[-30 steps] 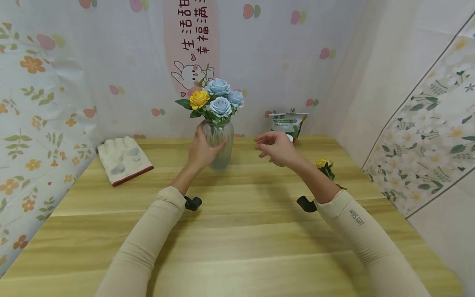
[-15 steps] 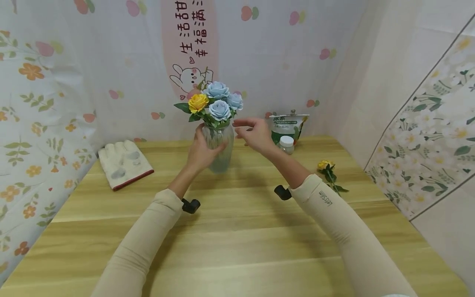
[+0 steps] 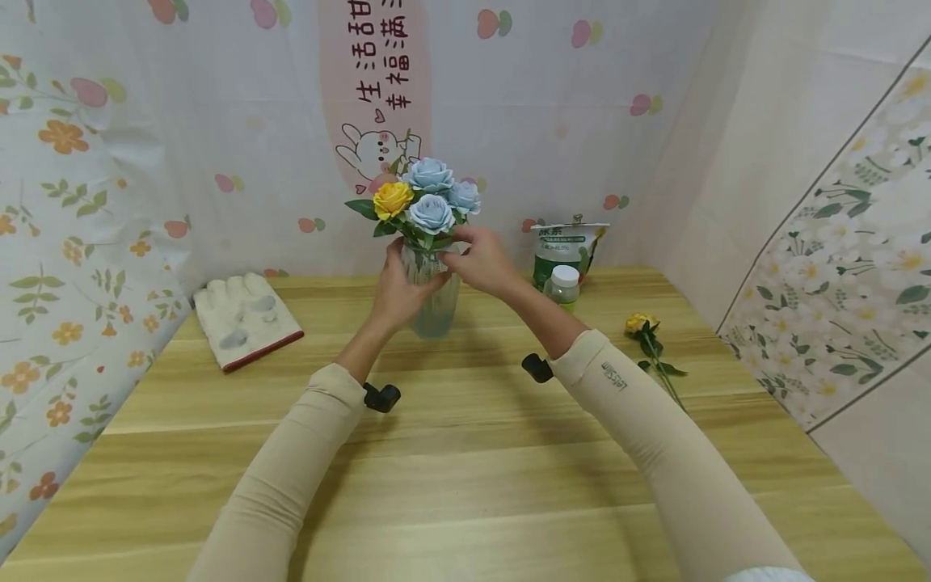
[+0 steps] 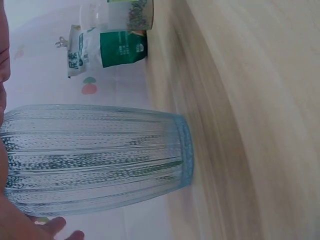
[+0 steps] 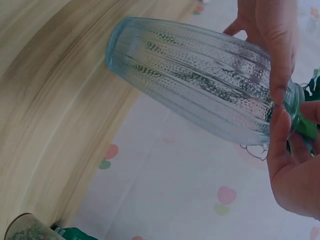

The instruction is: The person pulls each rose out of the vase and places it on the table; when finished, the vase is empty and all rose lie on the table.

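Note:
A clear ribbed glass vase stands upright toward the back of the table, holding light blue roses and one yellow rose with green leaves. My left hand grips its upper body from the left, thumb across the front. From the right, my right hand holds the neck just under the blooms. In the right wrist view its thumb and fingers curl round the neck, close to a green leaf at the rim. The left wrist view shows the vase's ribbed side down to its base.
To the right stand a small jar with a white lid and a clipped white-and-green pouch. A single yellow rose lies beyond my right forearm. At the back left lies a white work glove. Printed cloth hangs behind the wooden table.
My right hand has moved left from in front of the jar to the vase's neck and now holds it, uncovering the jar. My left hand keeps its grip on the vase.

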Available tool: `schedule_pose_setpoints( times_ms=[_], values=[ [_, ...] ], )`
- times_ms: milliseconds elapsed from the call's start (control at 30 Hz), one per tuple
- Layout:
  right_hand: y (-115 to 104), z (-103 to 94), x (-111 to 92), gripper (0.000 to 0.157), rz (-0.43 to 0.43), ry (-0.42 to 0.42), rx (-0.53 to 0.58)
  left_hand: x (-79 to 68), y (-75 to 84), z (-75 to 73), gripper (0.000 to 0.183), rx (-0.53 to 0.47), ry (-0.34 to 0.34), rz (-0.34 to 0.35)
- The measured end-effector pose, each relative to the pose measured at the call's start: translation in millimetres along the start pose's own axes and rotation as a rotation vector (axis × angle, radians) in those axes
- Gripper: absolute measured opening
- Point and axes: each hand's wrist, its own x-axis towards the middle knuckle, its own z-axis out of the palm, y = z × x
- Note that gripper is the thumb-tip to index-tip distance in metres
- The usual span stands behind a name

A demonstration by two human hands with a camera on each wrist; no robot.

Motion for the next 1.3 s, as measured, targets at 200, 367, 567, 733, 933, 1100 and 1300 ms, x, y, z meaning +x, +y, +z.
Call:
schedule_pose_setpoints(
  times_ms=[200, 367, 567, 733, 933, 1100, 1300],
  values=[
    [-3.0, 5.3, 6.9, 0.036, -0.040, -0.039, 0.009, 0.4, -2.8, 1.1, 0.112, 0.069, -0.017, -0.003],
    [-2.7, 5.3, 10.4, 0.040, -0.038, -0.056, -0.043, 1.7, -2.9, 0.5, 0.107, 0.084, -0.027, 0.030],
    [1.6, 3.6, 11.7, 0.040, -0.044, -0.067, -0.031, 1.9, 1.9, -2.1, 0.106, 0.112, -0.040, 0.033],
    [1.0, 2.1, 12.2, 0.038, -0.046, -0.089, -0.045, 2.4, 1.8, -4.1, 0.105, 0.162, -0.047, 0.020],
    [1.9, 2.0, 13.8, 0.031, -0.060, -0.073, 0.047, 4.1, -2.0, -4.3, 0.104, 0.192, -0.029, 0.018],
    [2.1, 3.1, 13.3, 0.032, -0.092, -0.032, 0.045, 3.5, -3.6, -3.8, 0.106, 0.204, -0.018, -0.017],
    [2.8, 3.7, 12.2, 0.021, -0.109, 0.052, 0.016, 3.2, -2.6, -2.1, 0.107, 0.173, -0.026, -0.027]
  ],
)
